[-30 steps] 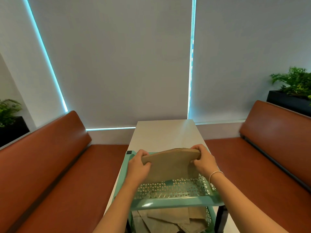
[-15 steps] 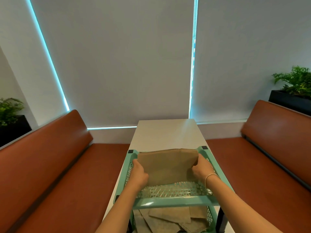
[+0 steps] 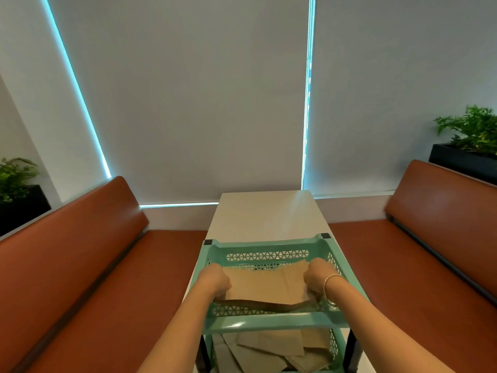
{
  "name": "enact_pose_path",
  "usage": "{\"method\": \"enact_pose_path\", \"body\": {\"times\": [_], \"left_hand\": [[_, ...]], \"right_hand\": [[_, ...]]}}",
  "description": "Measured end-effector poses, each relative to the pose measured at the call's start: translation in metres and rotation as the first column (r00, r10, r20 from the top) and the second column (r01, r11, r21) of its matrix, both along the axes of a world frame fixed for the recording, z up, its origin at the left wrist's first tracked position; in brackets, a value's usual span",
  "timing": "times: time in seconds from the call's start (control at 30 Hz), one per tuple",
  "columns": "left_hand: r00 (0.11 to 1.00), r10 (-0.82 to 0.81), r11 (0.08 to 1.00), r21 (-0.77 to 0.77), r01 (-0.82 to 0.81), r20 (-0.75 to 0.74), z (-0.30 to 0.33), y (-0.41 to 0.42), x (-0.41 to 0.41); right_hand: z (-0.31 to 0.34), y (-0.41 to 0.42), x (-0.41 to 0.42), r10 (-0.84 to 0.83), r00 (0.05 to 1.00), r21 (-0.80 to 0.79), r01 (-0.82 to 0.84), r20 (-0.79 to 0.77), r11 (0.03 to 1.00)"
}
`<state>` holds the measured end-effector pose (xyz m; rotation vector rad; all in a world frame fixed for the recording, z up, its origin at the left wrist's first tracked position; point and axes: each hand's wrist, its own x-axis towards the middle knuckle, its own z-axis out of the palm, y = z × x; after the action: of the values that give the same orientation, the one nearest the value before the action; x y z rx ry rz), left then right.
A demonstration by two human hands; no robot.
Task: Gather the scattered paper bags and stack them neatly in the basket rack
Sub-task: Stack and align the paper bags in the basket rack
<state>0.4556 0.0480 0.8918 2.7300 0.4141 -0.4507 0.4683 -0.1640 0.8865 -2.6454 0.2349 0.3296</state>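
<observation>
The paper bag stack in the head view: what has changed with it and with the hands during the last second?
The paper bag stack went down from above the rim into the top basket and tipped from upright to nearly flat. The left hand and the right hand went down with it and still grip its two ends. The loose bags in the lower basket, the table and the benches stayed as they were.

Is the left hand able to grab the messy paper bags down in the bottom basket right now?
Probably not yet. The left hand grips the paper bag stack in the top basket, and that basket sits right over the loose bags below, so it would have to let go and reach underneath.
</observation>
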Motion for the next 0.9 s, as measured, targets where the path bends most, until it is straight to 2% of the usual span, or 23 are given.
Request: {"method": "enact_pose_path", "body": {"times": [0.13, 0.23, 0.27, 0.33, 0.47, 0.7, 0.9], "left_hand": [[1.0, 0.013, 0.998, 0.064, -0.014, 0.021, -0.007, -0.004, -0.002], [0.993, 0.059, 0.998, -0.001, -0.06, 0.098, -0.011, -0.009, -0.004], [0.991, 0.07, 0.997, 0.013, -0.072, 0.11, -0.014, -0.01, -0.004], [0.994, 0.01, 0.991, 0.134, -0.024, 0.109, -0.02, -0.01, -0.003], [0.974, 0.131, 0.987, 0.072, -0.147, 0.187, -0.026, -0.011, -0.003], [0.964, 0.117, 0.97, 0.181, -0.162, 0.237, -0.033, -0.019, -0.001], [0.937, 0.14, 0.966, 0.165, -0.201, 0.321, -0.035, -0.023, -0.003]], "right_hand": [[0.0, 0.006, -0.004, 0.041, 0.999, -0.109, -0.044, -0.03, 0.993], [0.0, 0.01, -0.006, 0.062, 0.997, -0.141, -0.068, -0.048, 0.988], [-0.001, 0.011, -0.008, 0.069, 0.997, -0.157, -0.075, -0.042, 0.985], [-0.005, 0.012, -0.009, 0.087, 0.996, -0.169, -0.092, -0.036, 0.981], [-0.012, 0.012, -0.008, 0.071, 0.997, -0.155, -0.072, -0.014, 0.985], [-0.015, 0.011, -0.009, 0.066, 0.998, -0.134, -0.065, -0.002, 0.989], [-0.019, 0.006, -0.005, 0.047, 0.998, -0.073, -0.045, 0.032, 0.996]]}}
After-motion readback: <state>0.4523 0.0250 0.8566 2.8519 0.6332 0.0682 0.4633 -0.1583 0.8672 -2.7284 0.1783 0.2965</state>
